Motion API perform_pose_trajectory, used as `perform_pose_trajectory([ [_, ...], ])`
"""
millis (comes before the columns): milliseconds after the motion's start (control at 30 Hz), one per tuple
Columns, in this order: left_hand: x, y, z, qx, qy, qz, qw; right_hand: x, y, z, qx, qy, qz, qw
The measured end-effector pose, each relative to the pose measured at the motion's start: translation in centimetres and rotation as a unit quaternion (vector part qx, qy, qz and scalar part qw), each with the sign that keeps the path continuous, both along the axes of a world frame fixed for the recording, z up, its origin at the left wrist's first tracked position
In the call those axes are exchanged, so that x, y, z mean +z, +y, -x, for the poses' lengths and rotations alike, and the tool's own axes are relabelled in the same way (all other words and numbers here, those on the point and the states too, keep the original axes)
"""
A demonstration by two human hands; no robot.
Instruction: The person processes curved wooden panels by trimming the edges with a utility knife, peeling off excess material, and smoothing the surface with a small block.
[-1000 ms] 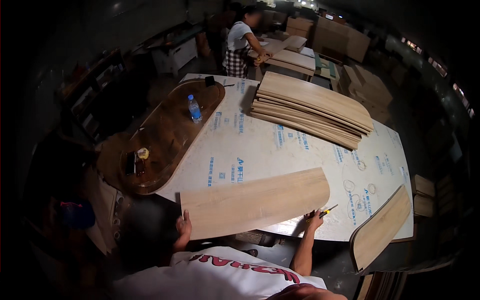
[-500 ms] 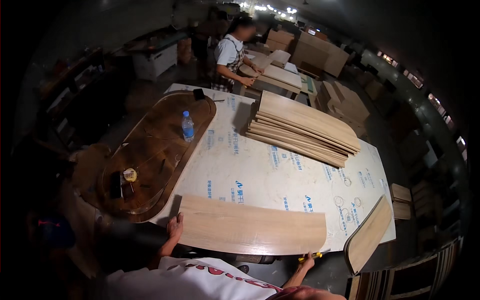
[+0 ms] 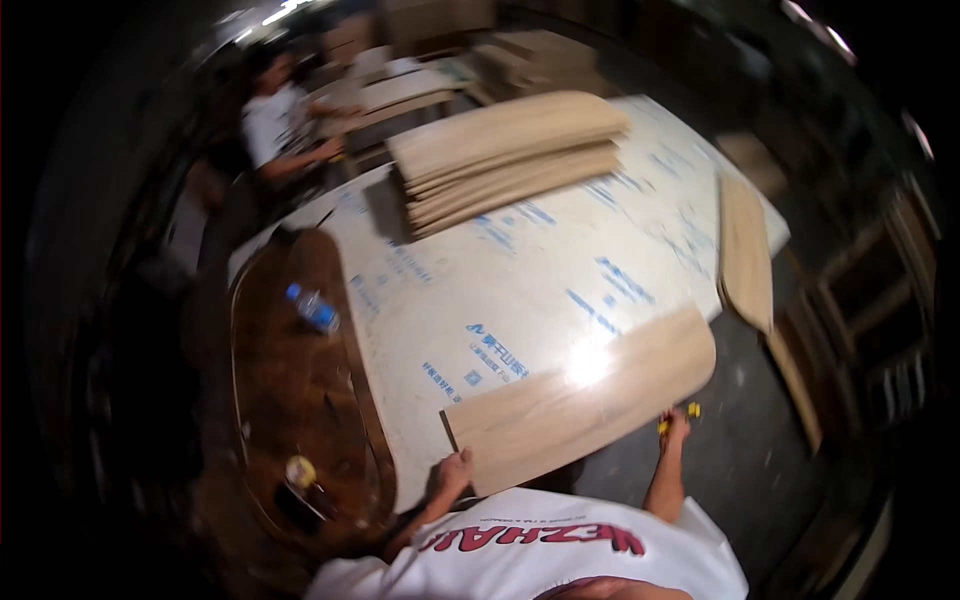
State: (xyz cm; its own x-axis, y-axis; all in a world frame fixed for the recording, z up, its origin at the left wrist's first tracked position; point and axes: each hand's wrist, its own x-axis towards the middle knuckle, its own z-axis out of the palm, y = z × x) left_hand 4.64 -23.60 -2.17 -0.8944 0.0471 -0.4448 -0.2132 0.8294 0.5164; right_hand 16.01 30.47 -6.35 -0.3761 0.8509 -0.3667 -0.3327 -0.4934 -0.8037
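A pale wood-grain panel (image 3: 590, 390) with a rounded right end lies along the near edge of the white board-topped table (image 3: 440, 310). My left hand (image 3: 455, 470) grips the panel's near left corner, its fingers closed at the edge. Just off the panel's near right edge, my right hand (image 3: 676, 428) is closed round a small yellow-handled tool (image 3: 694, 410); blur hides its exact kind. A glare spot shines on the panel's far edge.
A stack of similar panels (image 3: 510, 150) stands at the table's far side. One panel (image 3: 745, 250) juts over the right edge. On the left, a dark brown board (image 3: 300, 380) bears a water bottle (image 3: 313, 308) and a yellow tape roll (image 3: 300, 471). A co-worker (image 3: 285, 120) stands far left.
My view has swung to the right and blurred, so the panel now appears slanted, its right end farther away. Both hands keep their holds; the right has drawn slightly clear of the panel's edge.
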Motion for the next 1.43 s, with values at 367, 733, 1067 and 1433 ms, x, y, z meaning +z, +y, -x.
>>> perform_pose_trajectory([
  [367,6.0,14.1,8.6,-0.340,0.237,-0.073,0.907,1.8,-15.1,-6.5,-0.054,0.057,0.179,0.981],
  [733,1.8,20.2,6.4,-0.382,0.278,0.060,0.879,1.8,-3.0,-3.2,-0.060,-0.092,-0.004,0.994],
  [1067,1.0,20.0,6.4,-0.408,0.296,0.092,0.859,-2.6,5.8,0.2,-0.077,-0.201,-0.261,0.941],
  [1433,-0.1,20.5,6.6,-0.408,0.284,0.093,0.863,-2.0,17.8,1.2,0.057,-0.321,-0.532,0.781],
])
